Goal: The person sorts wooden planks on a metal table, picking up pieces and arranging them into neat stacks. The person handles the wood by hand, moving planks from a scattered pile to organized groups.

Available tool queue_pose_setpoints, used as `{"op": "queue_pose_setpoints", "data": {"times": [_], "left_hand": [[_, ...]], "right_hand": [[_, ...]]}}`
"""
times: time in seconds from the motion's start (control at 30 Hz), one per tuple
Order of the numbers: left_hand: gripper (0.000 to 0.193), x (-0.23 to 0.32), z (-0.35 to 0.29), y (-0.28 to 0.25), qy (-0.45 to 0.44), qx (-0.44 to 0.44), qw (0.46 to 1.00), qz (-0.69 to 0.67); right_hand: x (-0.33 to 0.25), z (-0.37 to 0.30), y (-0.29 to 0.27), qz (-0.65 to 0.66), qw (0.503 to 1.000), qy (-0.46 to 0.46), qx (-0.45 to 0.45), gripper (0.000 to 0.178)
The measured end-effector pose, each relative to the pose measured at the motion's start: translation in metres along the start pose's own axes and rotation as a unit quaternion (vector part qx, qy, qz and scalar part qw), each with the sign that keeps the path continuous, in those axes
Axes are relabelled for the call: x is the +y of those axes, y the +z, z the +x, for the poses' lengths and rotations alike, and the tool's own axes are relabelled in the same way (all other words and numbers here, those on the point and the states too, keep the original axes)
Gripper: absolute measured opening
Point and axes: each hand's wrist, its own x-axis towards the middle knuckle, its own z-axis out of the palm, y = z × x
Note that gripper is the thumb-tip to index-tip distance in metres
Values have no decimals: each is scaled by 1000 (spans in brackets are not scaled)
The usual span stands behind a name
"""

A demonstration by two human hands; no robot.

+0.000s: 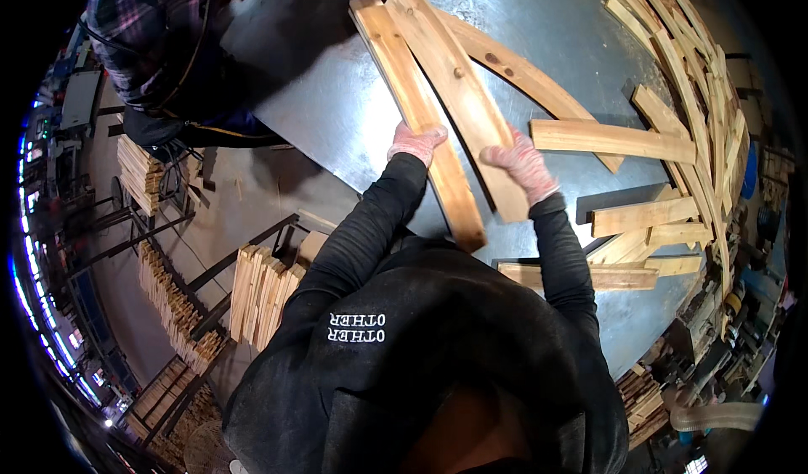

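Note:
My left hand (417, 143), in a pale reddish glove, is closed round the edge of a narrow wooden board (406, 83) that slants from the far side of the metal table toward my body. Beside it lies a wider wooden board (461, 74) with a knot in it, and my right hand (523, 164), gloved alike, grips its near right edge. A narrow gap parts the two boards near me; at the far end they meet or overlap. Under the wide board, a knotted plank (530, 74) reaches out to the right.
A short board (614, 140) and several loose pieces (644, 216) lie on the table (324, 95) at right, before a heap of long strips (703, 121). At upper left stands a co-worker in a plaid sleeve (147, 32). Stacked slats (263, 293) stand on racks at lower left.

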Motion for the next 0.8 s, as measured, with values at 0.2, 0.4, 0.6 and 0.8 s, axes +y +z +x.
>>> {"op": "queue_pose_setpoints", "data": {"times": [0.2,0.4,0.6,0.8], "left_hand": [[127,68,-44,-4,-9,63,985,158],[139,95,-70,6,-23,84,968,237],[118,78,-43,8,4,105,960,260],[107,94,-6,-86,138,95,865,474]], "right_hand": [[12,-14,31,-307,948,-15,79,66],[69,-34,35,3,989,-145,2,51],[84,-57,-7,347,937,-28,-10,55],[18,-66,6,214,959,-91,160,51]]}}
